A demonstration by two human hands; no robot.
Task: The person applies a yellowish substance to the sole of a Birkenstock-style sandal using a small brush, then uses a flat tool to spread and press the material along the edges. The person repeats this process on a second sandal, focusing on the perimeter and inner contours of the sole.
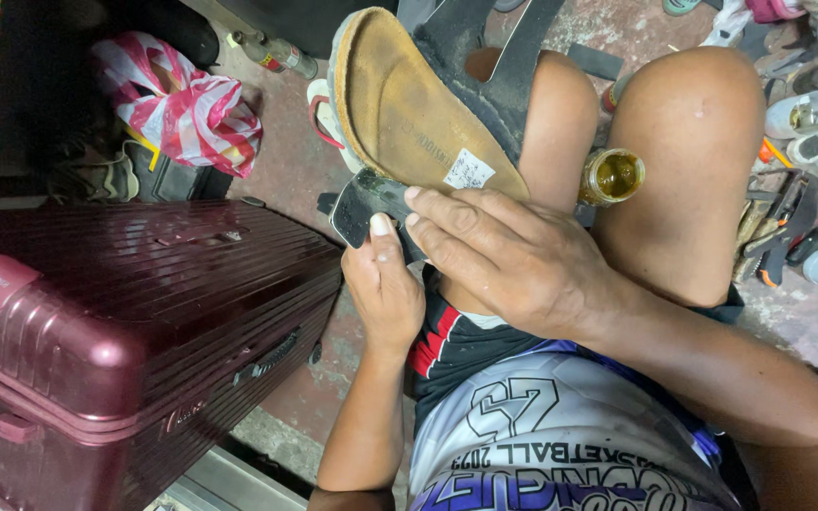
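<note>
The person sits with bare knees drawn up, a worn tan cork-footbed sandal with dark straps [418, 104] resting sole-down across the left thigh. The left hand [382, 284] has its grip closed around a flat black rubber heel piece [364, 203], thumb pressed on top, holding it just below the sandal's heel end. The right hand [513, 260] lies palm down with its fingers [437, 213] stretched flat over the same black piece and touching the sandal's edge; its grip is open. A small open glass jar of amber glue [612, 176] sits between the knees. On the floor to the left stands a maroon ribbed hard-shell suitcase [115, 331], with a red-and-white striped plastic bag [182, 104] beyond it. Pliers and cutters with dark handles [788, 232] lie on the floor at the right.
</note>
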